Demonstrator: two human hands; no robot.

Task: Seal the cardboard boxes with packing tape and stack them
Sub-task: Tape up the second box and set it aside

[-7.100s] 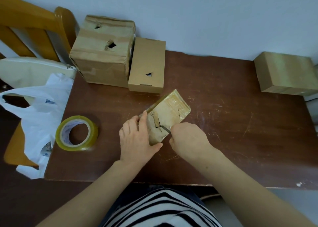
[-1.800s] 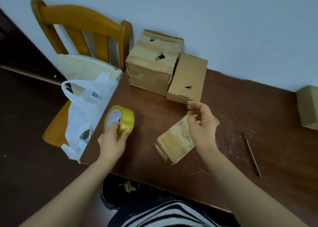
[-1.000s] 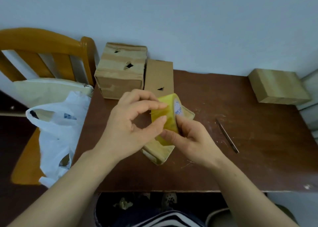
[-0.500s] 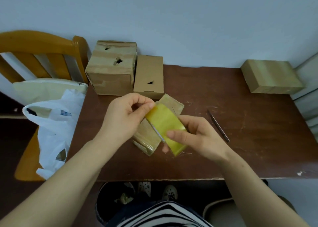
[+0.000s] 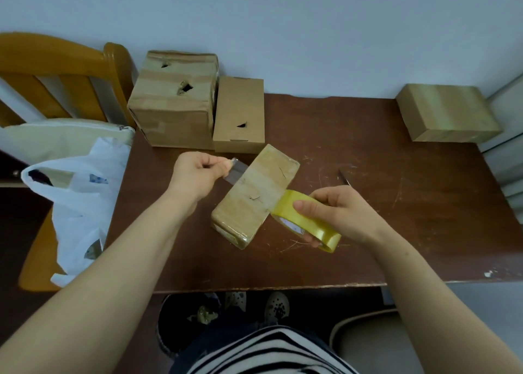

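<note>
My left grip (image 5: 198, 172) is curled, thumb & forefinger pinching the free end of the tape strip (image 5: 237, 170), just off the left side of the small box (image 5: 256, 198). The clear strip runs across the box top to the tape roll (image 5: 307, 222). Over the cardboard it's nearly invisible, so I can't tell if it's stuck down or just above. My right grip (image 5: 342, 213) wraps the yellow roll, thumb on its outer face, the other fingers mostly hidden behind it; the roll sits at the box's right edge, low over the desk (image 5: 410, 226). The small box lies diagonally on the desk, approx. mid-front, its skin glossy. Behind my right grip a thin dark tool (image 5: 343, 176) pokes out. Only the tip shows, can't say what it is. Back left, a big box (image 5: 172, 104) w/ ragged holes stands touching a flat box (image 5: 239, 110), both near the wall. A third box (image 5: 447, 113) sits in the far right corner. Left of the desk, a wooden chair (image 5: 59, 67) w/ a white plastic bag (image 5: 79, 192), both partly cut off by the frame.
</note>
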